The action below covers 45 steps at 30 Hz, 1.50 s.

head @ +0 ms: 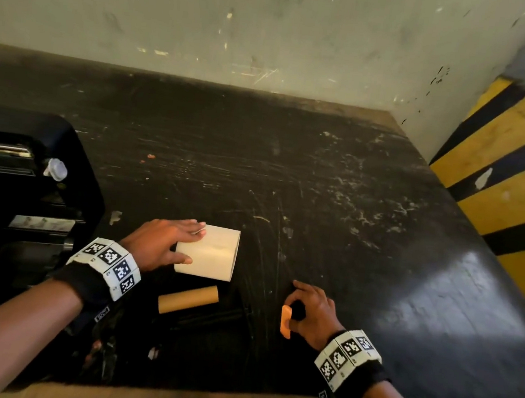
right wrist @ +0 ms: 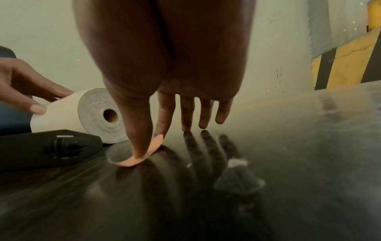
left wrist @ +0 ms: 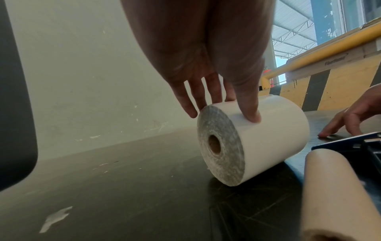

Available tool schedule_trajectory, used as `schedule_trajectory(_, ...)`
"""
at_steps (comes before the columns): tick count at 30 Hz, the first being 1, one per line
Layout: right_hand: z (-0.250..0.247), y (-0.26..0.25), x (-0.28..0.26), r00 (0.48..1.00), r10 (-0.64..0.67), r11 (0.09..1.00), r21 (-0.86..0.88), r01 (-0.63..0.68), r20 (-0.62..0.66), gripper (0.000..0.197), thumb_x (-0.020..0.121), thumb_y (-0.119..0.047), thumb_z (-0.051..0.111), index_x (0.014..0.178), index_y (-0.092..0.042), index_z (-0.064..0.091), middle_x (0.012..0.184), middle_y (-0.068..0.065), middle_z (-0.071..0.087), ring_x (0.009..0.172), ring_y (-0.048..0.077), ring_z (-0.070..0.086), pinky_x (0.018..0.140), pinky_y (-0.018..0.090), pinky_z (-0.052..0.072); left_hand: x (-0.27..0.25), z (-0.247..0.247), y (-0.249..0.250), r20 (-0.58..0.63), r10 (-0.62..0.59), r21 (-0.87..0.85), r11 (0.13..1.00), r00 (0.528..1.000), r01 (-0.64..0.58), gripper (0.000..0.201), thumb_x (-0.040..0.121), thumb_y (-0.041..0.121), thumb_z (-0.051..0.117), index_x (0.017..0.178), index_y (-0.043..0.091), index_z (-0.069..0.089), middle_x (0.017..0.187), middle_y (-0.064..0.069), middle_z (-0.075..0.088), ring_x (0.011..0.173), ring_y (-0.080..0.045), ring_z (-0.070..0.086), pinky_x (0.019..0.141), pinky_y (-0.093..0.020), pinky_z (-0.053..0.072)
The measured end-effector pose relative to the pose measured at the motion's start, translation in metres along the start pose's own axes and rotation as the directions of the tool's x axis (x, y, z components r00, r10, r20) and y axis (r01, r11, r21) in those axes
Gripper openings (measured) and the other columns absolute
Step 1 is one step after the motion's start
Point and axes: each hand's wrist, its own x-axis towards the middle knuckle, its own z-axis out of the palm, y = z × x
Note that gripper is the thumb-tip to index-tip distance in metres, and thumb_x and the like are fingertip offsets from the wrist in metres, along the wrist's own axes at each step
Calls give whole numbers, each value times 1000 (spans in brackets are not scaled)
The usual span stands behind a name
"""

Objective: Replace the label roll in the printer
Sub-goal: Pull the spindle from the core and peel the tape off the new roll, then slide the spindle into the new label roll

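A white label roll (head: 212, 253) lies on its side on the black table (head: 367, 211). My left hand (head: 189, 242) grips it, thumb (left wrist: 250, 112) on the near side and fingers over the far side. An empty brown cardboard core (head: 188, 298) lies just in front of the roll. To the right, my right hand (head: 294, 312) pinches a small orange strip (head: 286, 322) between thumb and forefinger, low over the table; its curled end (right wrist: 142, 157) touches the surface. The black printer (head: 26, 191) stands open at the left.
A black holder part (right wrist: 51, 146) lies on the table between the core and my right hand. A pale wall runs along the back. A yellow-and-black striped barrier (head: 518, 182) stands past the table's right edge. The front edge is wood-coloured.
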Motion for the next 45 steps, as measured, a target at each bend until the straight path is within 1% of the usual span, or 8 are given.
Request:
schedule_trajectory(5, -5, -1, 3, 999, 7, 998, -57, -4, 45, 61, 79, -27, 69, 134, -30, 42, 150, -5, 29, 139, 17, 19, 114, 40, 12, 0, 0, 2, 8, -6, 7, 1000, 1000, 6, 64, 80, 32, 67, 136, 27, 36, 148, 12, 30, 135, 0, 21, 113, -46, 28)
schedule_trajectory(10, 2, -17, 5, 993, -78, 995, 58, 84, -91, 33, 85, -40, 62, 114, -26, 60, 120, -4, 58, 116, 14, 49, 102, 35, 41, -1, -2, 5, 17, -16, 46, 999, 1000, 15, 62, 80, 33, 67, 135, 26, 38, 147, 13, 31, 137, -3, 24, 113, -45, 28)
schedule_trajectory(13, 13, -38, 7, 999, -44, 983, 175, 45, -8, 37, 82, -49, 61, 110, -26, 62, 105, -3, 67, 94, 11, 62, 88, 34, 53, -2, 0, 3, 19, -9, 40, 999, 1000, 8, 63, 80, 33, 67, 136, 25, 38, 148, 12, 30, 137, -2, 22, 113, -46, 29)
schedule_trajectory(17, 23, -54, 15, 990, 38, 984, 165, -61, 138, 53, 79, -52, 63, 122, -22, 55, 117, 1, 61, 103, 16, 60, 89, 31, 51, -6, 5, 1, -4, 36, 40, 999, 999, -36, 63, 81, 32, 66, 136, 22, 37, 149, 8, 30, 131, 4, 14, 115, -37, 26)
schedule_trajectory(25, 24, -58, 19, 992, 26, 960, 275, -59, 122, 30, 80, -31, 71, 106, -18, 64, 106, 3, 65, 90, 14, 64, 84, 30, 55, -6, 1, -2, -1, 97, 17, 995, 995, -97, 61, 81, 27, 67, 135, 18, 39, 148, 5, 32, 132, 3, 15, 114, -26, 18)
schedule_trajectory(32, -19, -32, 3, 996, 52, 934, 356, -24, -69, 24, 79, -25, 74, 100, -17, 65, 93, -1, 67, 68, 3, 60, 69, 22, 54, 12, -16, -7, 182, 72, 105, 990, 981, -92, 61, 83, 29, 64, 137, 22, 35, 151, 6, 29, 139, -6, 21, 114, -45, 26)
schedule_trajectory(39, -46, -12, -4, 929, 203, 927, 367, -80, -309, 26, 79, -22, 73, 103, -15, 66, 95, 0, 67, 84, 10, 63, 76, 21, 51, 17, -19, -10, 241, 98, 167, 976, 965, -140, 60, 85, 32, 61, 138, 23, 33, 152, 7, 26, 139, -5, 19, 113, -47, 28)
schedule_trajectory(45, -40, -21, 9, 924, 218, 923, 373, -92, -313, 30, 82, -23, 70, 110, -18, 63, 103, 0, 67, 93, 11, 63, 84, 26, 53, 12, -17, -8, 228, 106, 163, 976, 968, -145, 61, 86, 31, 60, 139, 22, 32, 153, 6, 25, 139, -3, 16, 115, -40, 24)
